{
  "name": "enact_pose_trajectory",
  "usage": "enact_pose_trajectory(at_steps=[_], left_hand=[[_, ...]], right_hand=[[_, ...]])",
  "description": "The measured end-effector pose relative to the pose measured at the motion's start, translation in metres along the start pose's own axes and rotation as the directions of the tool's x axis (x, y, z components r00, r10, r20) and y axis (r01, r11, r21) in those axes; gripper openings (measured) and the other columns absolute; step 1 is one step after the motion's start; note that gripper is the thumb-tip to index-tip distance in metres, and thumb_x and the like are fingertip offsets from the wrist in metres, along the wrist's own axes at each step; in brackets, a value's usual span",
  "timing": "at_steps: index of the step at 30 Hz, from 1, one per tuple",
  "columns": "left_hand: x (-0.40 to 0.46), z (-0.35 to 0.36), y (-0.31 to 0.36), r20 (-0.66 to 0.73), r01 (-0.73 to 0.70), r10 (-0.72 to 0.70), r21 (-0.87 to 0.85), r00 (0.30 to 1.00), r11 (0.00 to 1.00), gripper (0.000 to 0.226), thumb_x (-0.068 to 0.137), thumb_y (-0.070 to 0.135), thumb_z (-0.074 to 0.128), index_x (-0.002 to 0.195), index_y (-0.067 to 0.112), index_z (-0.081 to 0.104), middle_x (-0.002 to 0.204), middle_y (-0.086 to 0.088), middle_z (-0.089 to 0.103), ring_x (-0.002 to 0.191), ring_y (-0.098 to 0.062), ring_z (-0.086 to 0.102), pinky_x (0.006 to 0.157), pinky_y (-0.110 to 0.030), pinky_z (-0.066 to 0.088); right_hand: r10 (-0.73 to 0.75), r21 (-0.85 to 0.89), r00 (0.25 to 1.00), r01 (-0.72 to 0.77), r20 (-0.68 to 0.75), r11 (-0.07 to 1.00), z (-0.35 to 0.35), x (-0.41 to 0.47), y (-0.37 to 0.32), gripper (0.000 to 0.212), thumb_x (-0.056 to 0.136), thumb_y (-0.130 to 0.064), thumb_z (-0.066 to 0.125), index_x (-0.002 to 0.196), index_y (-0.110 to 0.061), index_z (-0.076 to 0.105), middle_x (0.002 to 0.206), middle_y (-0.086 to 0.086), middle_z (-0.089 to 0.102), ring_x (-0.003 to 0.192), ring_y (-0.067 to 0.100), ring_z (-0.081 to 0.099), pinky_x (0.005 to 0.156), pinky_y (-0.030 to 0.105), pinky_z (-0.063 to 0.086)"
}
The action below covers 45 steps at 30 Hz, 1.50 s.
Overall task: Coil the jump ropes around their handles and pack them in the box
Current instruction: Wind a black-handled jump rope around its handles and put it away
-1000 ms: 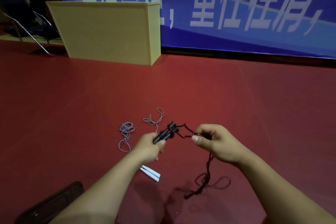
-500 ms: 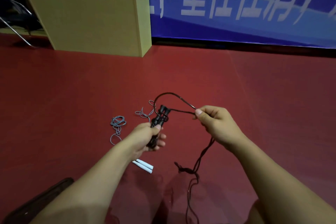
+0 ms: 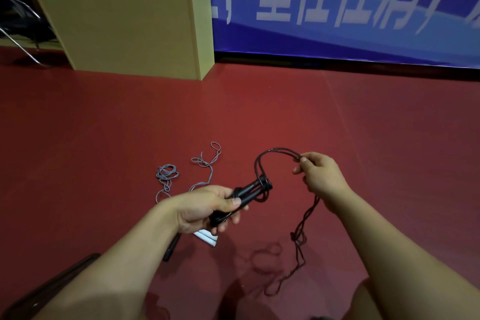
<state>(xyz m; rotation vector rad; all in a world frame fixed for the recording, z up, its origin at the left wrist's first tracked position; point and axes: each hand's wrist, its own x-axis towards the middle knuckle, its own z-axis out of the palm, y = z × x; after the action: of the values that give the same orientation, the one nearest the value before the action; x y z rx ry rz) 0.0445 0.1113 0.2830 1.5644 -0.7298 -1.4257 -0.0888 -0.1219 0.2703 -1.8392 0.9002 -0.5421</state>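
Jump ropes are what this moment turns on, and as far as the view shows none is packed yet. At the far left edge, low in the frame, lies a dark flat-sided thing (image 3: pixel 52 286) that may be the box; I cannot tell for certain, and nothing shows inside it. Further right on the red floor (image 3: pixel 104 138) the grey rope (image 3: pixel 166 176) lies loose in tangled loops, not wound at all, and its white handles (image 3: pixel 206 237) rest just beside and partly under the left hand. A dark stick-like piece (image 3: pixel 171 247) pokes out below the left forearm; whether it is another handle I cannot say.

The left hand (image 3: pixel 205 209) has its grip curled round the black handles (image 3: pixel 252 191), held together as a pair, with a few turns of cord already sitting at their far end. From there the black rope (image 3: pixel 275 153) arches up and over to the right hand (image 3: pixel 320 176), whose thumb and fingertips pinch the doubled cord. Below that hand the rest hangs down and trails onto the floor in slack loops, with what looks like a small snarl partway down.

My judgement: the first rope is early in its winding, with most of its length still to go round the handles. The grey rope is untouched, and all the packing remains.
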Motion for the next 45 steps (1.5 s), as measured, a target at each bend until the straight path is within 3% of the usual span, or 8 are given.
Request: enact_pose_trajectory(at_steps=[9,12,16,22,26,33,40,45], left_hand=[[-0.007,-0.003,0.004,0.367,-0.037,0.094,-0.159,0.926,0.987,0.043,0.076,0.042,0.078,0.103,0.011,0.063,0.068,0.000,0.058,0.040,-0.005,0.046,0.038,-0.013,0.034],[-0.007,0.000,0.006,0.425,-0.067,0.139,-0.179,0.895,0.982,0.038,0.079,0.042,0.076,0.104,0.014,0.066,0.070,0.000,0.056,0.041,-0.004,0.045,0.039,-0.013,0.034],[-0.007,0.003,0.008,0.399,-0.120,0.199,-0.215,0.895,0.969,0.042,0.079,0.042,0.076,0.106,0.013,0.062,0.071,0.000,0.055,0.042,-0.004,0.045,0.040,-0.013,0.035],[-0.006,0.003,0.008,0.085,-0.236,0.278,-0.331,0.957,0.914,0.029,0.088,0.029,0.064,0.108,0.010,0.055,0.072,0.000,0.052,0.045,-0.007,0.043,0.042,-0.017,0.035],[-0.001,-0.001,0.010,-0.198,-0.306,0.252,-0.327,0.947,0.894,0.015,0.095,0.024,0.051,0.103,0.012,0.056,0.069,0.001,0.052,0.046,-0.009,0.042,0.043,-0.020,0.035],[0.014,-0.038,0.005,-0.583,-0.259,-0.097,-0.497,0.807,0.828,0.024,0.104,0.024,0.041,0.087,0.016,0.055,0.062,0.005,0.051,0.038,-0.004,0.042,0.036,-0.013,0.034],[0.025,-0.048,-0.013,-0.775,-0.107,-0.139,-0.258,0.616,0.960,0.020,0.102,0.020,0.049,0.086,0.009,0.058,0.069,-0.002,0.055,0.047,-0.012,0.047,0.041,-0.019,0.041],[0.033,-0.039,-0.021,-0.779,-0.009,0.002,-0.005,0.627,1.000,0.022,0.100,0.017,0.050,0.081,0.010,0.058,0.072,-0.004,0.058,0.051,-0.017,0.053,0.047,-0.025,0.046]], right_hand=[[-0.056,0.049,0.998,0.055,0.003,0.997,0.000,-0.006,-0.006,0.021,0.098,-0.016,0.051,0.103,-0.021,0.071,0.081,-0.006,0.063,0.071,0.011,0.052,0.065,0.025,0.041],[-0.118,-0.098,0.993,0.118,0.004,0.988,0.005,-0.008,-0.008,0.023,0.098,-0.016,0.053,0.110,-0.019,0.072,0.103,-0.005,0.068,0.097,0.011,0.059,0.085,0.023,0.041],[-0.059,-0.376,0.991,0.101,0.120,0.921,0.014,-0.009,-0.002,0.028,0.097,-0.018,0.051,0.118,-0.019,0.070,0.116,0.001,0.068,0.109,0.019,0.060,0.087,0.023,0.040],[0.109,-0.509,0.938,0.079,0.330,0.857,0.024,-0.010,0.009,0.025,0.097,-0.019,0.053,0.113,-0.017,0.072,0.107,0.002,0.070,0.100,0.018,0.061,0.083,0.022,0.042],[0.193,-0.514,0.873,0.074,0.447,0.855,0.026,-0.014,0.005,0.024,0.096,-0.016,0.052,0.083,-0.022,0.071,0.075,0.000,0.060,0.061,0.011,0.048,0.053,0.021,0.038],[0.142,-0.212,0.817,-0.025,0.558,0.977,0.026,-0.022,-0.010,0.028,0.100,-0.021,0.049,0.084,-0.011,0.069,0.071,0.001,0.041,0.055,0.014,0.034,0.047,0.022,0.028],[-0.059,-0.195,0.831,0.198,0.553,0.961,0.033,-0.035,-0.036,0.032,0.097,-0.033,0.054,0.075,-0.016,0.069,0.069,-0.002,0.049,0.051,0.006,0.038,0.053,0.024,0.031],[-0.206,-0.171,0.826,0.340,0.525,0.925,0.030,-0.055,-0.058,0.031,0.096,-0.032,0.055,0.070,-0.019,0.066,0.056,-0.003,0.040,0.049,0.008,0.034,0.052,0.028,0.028]])
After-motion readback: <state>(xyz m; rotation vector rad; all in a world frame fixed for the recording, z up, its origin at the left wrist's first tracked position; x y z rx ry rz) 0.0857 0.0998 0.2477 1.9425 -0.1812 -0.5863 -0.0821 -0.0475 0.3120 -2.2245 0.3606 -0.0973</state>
